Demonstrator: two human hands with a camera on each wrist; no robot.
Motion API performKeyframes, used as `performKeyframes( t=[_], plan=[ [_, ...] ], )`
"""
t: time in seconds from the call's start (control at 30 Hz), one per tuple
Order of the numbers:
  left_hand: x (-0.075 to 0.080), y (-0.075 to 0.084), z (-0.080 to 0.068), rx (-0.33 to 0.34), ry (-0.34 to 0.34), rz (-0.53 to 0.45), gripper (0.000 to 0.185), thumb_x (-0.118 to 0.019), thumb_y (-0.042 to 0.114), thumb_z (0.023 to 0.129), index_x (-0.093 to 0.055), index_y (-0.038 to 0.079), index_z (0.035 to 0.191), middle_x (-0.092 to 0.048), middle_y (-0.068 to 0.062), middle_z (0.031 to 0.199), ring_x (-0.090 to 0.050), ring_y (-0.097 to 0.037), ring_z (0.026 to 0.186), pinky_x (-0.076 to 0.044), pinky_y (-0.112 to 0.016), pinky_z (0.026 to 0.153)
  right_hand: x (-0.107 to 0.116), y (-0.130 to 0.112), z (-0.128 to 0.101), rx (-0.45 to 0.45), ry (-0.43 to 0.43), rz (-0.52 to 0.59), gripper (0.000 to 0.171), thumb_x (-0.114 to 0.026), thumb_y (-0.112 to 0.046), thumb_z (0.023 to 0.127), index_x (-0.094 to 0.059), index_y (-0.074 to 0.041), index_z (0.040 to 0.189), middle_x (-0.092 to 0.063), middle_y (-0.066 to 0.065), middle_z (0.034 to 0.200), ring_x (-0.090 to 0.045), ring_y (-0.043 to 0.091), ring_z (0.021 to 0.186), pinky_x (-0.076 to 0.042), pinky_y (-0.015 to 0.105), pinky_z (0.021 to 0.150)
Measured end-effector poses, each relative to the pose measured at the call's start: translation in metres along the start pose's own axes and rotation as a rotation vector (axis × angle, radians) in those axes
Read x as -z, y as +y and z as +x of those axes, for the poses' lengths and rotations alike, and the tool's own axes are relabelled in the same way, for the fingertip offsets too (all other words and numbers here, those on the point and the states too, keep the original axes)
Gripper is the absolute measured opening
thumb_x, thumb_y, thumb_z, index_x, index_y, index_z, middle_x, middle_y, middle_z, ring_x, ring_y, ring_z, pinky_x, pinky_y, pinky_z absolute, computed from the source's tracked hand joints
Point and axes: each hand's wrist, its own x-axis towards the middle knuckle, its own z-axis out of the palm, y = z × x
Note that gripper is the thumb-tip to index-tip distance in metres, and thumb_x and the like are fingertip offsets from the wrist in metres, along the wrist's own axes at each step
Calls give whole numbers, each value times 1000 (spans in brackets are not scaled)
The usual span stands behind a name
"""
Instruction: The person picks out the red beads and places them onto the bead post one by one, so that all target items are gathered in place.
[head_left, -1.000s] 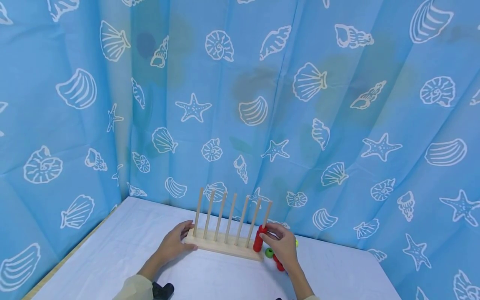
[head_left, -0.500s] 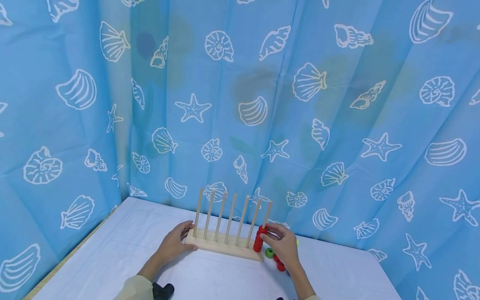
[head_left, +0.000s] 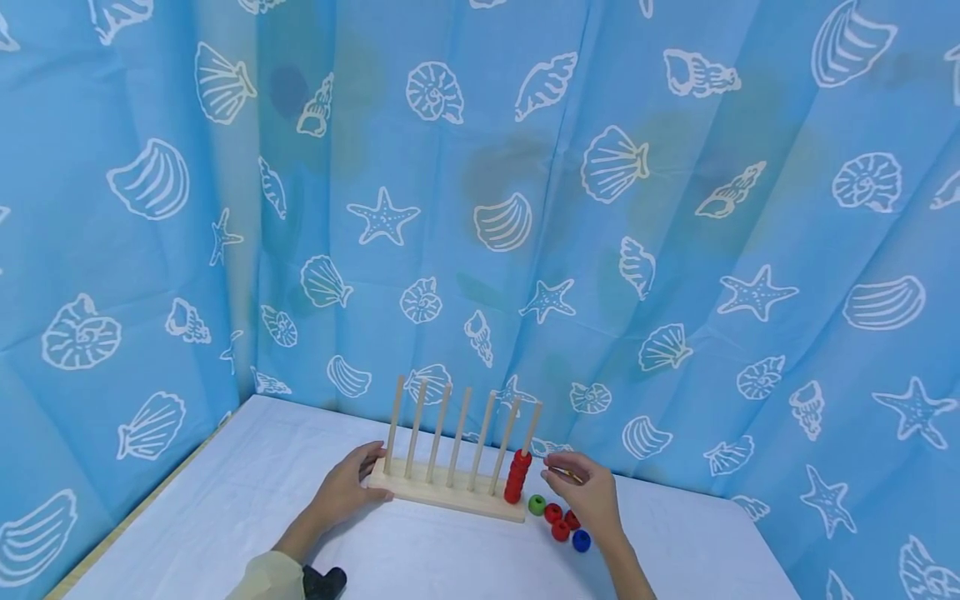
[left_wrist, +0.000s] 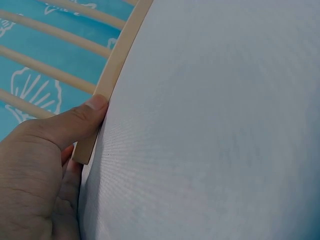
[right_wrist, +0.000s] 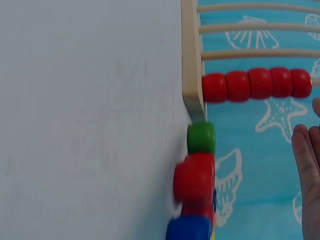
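Observation:
A wooden peg rack [head_left: 456, 497] with a row of upright pegs stands on the white-covered table. My left hand [head_left: 345, 487] grips the left end of its base, the thumb [left_wrist: 82, 116] on the front face and the fingers behind. Several red beads [head_left: 516, 477] are stacked on the rightmost peg; the other pegs are bare. My right hand [head_left: 596, 496] hovers just right of that stack, apart from it, fingers loosely bent and holding nothing. Below it lie loose beads: a green bead [head_left: 536, 504], a blue bead [head_left: 581, 541] and red beads [head_left: 560, 530].
A blue curtain [head_left: 450, 167] with white shell prints hangs behind and to the left of the table [head_left: 435, 567]. Near my left forearm, a black object [head_left: 325, 582] shows at the bottom edge. Yellow peeks out behind the blue bead [right_wrist: 187, 229] in the right wrist view.
My right hand has let go of the red bead at the top of the stack and moved right, uncovering more loose beads. The left hand stays on the rack.

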Motion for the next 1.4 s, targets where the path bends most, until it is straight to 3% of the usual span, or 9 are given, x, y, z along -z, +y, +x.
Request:
performKeyframes(
  t=[0.23, 0.4, 0.67, 0.97, 1.17, 1.4],
  plan=[
    [0, -1, 0, -2, -2, -8, 90, -83, 25, 51, -38, 12, 129, -49, 0, 121, -44, -19, 115, -38, -29, 96, 18, 10, -3, -105, 22, -90, 32, -71, -38, 68, -62, -22, 94, -62, -3, 94, -59, 11, 91, -52, 24, 74],
    [0, -1, 0, -7, -6, -10, 91, -82, 27, 50, -38, 12, 129, -49, -1, 122, -44, -20, 115, -38, -30, 95, 31, 18, -8, -165, -21, -129, 43, -70, -46, 64, -63, -18, 97, -63, -1, 97, -58, 11, 92, -51, 25, 78],
    [1, -2, 1, -9, -9, -6, 91, -82, 28, 50, -39, 12, 129, -48, -1, 122, -44, -20, 115, -38, -30, 95, 42, 37, -11, -239, -122, -196, 31, -68, -25, 75, -62, -16, 104, -63, 0, 97, -58, 12, 93, -47, 37, 85],
    [-1, -4, 2, -8, -8, -5, 92, -82, 28, 50, -39, 13, 129, -48, -1, 122, -44, -20, 115, -39, -31, 95, 52, 52, -12, -212, -243, -140, 36, -68, -25, 75, -60, -11, 107, -62, 5, 102, -56, 18, 99, -49, 35, 83],
    [-1, -5, 3, -7, -5, 6, 92, -82, 29, 50, -38, 14, 129, -48, -1, 123, -43, -20, 116, -38, -31, 95, 54, 51, -12, -199, -240, -113, 38, -70, -23, 73, -60, -9, 107, -62, 7, 103, -56, 22, 100, -49, 33, 82],
    [0, -4, 1, -10, -8, 3, 92, -82, 28, 50, -38, 12, 129, -49, -1, 122, -43, -20, 116, -38, -30, 95, 55, 55, -12, -263, -268, -106, 42, -71, -22, 71, -59, -9, 109, -61, 9, 104, -57, 23, 98, -51, 31, 78]
  ],
)
